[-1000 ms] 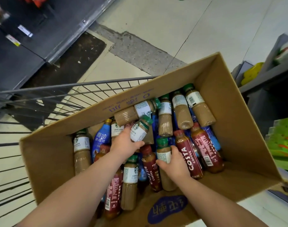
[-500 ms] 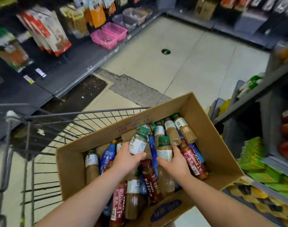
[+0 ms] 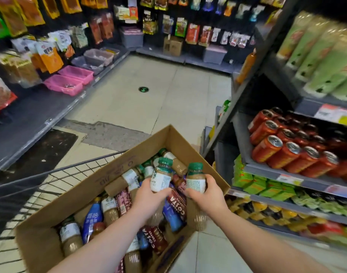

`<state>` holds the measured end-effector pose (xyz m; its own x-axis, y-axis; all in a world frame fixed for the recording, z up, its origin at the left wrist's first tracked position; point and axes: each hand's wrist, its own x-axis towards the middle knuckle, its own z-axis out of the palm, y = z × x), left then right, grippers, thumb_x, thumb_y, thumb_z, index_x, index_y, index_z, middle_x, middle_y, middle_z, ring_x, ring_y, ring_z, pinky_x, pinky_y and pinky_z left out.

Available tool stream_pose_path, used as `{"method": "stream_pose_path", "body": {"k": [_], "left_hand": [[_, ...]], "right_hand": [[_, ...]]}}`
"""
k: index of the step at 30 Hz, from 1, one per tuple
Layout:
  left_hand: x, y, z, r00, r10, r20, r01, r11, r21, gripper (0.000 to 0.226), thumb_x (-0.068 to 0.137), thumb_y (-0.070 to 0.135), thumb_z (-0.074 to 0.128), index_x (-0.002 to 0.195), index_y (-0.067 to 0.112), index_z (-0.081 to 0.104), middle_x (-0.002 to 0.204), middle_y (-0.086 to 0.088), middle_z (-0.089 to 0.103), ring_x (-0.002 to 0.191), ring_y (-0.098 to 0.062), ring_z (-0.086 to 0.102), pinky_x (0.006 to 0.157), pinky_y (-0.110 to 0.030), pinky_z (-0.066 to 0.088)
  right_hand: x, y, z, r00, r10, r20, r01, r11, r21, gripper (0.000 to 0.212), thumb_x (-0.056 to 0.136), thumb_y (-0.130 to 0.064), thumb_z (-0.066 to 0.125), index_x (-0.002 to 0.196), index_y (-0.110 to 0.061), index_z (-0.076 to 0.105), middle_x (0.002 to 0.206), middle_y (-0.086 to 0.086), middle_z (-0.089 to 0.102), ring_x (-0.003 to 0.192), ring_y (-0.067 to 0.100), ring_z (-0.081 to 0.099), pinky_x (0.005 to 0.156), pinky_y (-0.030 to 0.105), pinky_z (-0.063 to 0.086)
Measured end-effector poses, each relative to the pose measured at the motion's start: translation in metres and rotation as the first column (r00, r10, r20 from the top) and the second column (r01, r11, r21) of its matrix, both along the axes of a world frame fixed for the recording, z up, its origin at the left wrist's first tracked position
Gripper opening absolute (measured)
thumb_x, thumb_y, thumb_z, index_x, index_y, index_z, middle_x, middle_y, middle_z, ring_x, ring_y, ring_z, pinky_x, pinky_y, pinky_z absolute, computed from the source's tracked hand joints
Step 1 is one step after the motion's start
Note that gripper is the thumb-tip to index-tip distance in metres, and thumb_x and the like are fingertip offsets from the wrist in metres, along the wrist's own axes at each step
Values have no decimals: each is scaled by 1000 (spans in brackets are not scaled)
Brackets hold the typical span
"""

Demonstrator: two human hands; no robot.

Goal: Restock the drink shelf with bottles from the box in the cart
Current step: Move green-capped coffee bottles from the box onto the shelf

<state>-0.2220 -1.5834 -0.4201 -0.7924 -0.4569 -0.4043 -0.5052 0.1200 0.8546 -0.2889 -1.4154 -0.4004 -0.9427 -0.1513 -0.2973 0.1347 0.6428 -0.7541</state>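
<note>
Both forearms reach forward over the cardboard box (image 3: 117,168), which sits in the wire cart (image 3: 56,180). The left hand (image 3: 147,198) curls its fingers round 1 green-capped latte bottle (image 3: 160,177), held upright. The right hand (image 3: 206,196) wraps a second bottle (image 3: 196,178), also green-capped and upright, just beside it. So 2 bottles are raised above the heap. Below lie at least 3 maroon Costa bottles (image 3: 175,201) and 2 blue bottles (image 3: 92,217). The drink shelf (image 3: 277,174) stands to the right, carrying red cans (image 3: 287,150).
</note>
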Motion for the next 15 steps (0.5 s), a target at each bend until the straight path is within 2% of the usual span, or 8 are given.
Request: {"method": "stream_pose_path", "body": {"k": [2, 4, 6, 8, 10, 12, 15], "left_hand": [[-10, 22, 9, 998, -58, -24, 59, 998, 5, 46, 77, 31, 75, 112, 21, 47, 98, 4, 57, 88, -15, 56, 73, -28, 44], [-17, 40, 14, 994, -95, -50, 95, 995, 10, 46, 76, 30, 75, 112, 19, 49, 102, 1, 59, 92, -19, 58, 77, -30, 46], [-24, 71, 22, 986, -146, -81, 148, 989, 7, 48, 76, 29, 75, 115, 17, 50, 104, 1, 60, 92, -17, 57, 75, -28, 44], [-32, 104, 28, 974, -203, -104, 203, 979, -12, 49, 75, 31, 76, 116, 17, 51, 102, 4, 60, 90, -13, 56, 72, -25, 43], [-40, 142, 34, 958, -260, -118, 256, 966, -45, 47, 75, 32, 76, 113, 19, 51, 96, 8, 57, 82, -7, 53, 62, -18, 39], [-44, 187, 40, 941, -318, -115, 309, 947, -89, 45, 74, 34, 76, 109, 21, 50, 94, 9, 55, 78, -6, 48, 56, -14, 34], [-44, 267, 44, 911, -393, -122, 388, 919, -66, 45, 75, 31, 76, 111, 20, 53, 101, 3, 59, 86, -12, 52, 61, -21, 36]], "right_hand": [[2, 26, 8, 998, -49, -32, 49, 999, -6, 51, 66, -40, 79, 102, -35, 43, 85, -19, 55, 76, -4, 53, 60, 17, 43], [3, 47, 13, 995, -88, -43, 88, 996, -4, 51, 67, -36, 79, 104, -33, 44, 88, -16, 58, 77, -2, 56, 64, 20, 47], [6, 80, 21, 987, -151, -55, 150, 989, -13, 49, 68, -33, 78, 105, -31, 45, 90, -13, 60, 78, 0, 58, 66, 22, 49], [10, 113, 29, 978, -196, -72, 195, 980, -25, 48, 69, -35, 77, 104, -32, 45, 88, -17, 58, 76, -3, 57, 57, 14, 45], [17, 152, 36, 965, -243, -99, 241, 970, -32, 46, 70, -36, 77, 100, -35, 42, 84, -21, 55, 74, -5, 54, 54, 12, 41], [26, 196, 43, 946, -302, -115, 300, 953, -40, 44, 70, -35, 76, 98, -35, 42, 83, -20, 55, 74, -5, 54, 56, 15, 42], [45, 272, 51, 905, -412, -104, 406, 911, -76, 41, 70, -31, 76, 99, -31, 47, 88, -12, 61, 78, 4, 60, 68, 29, 52]]}}
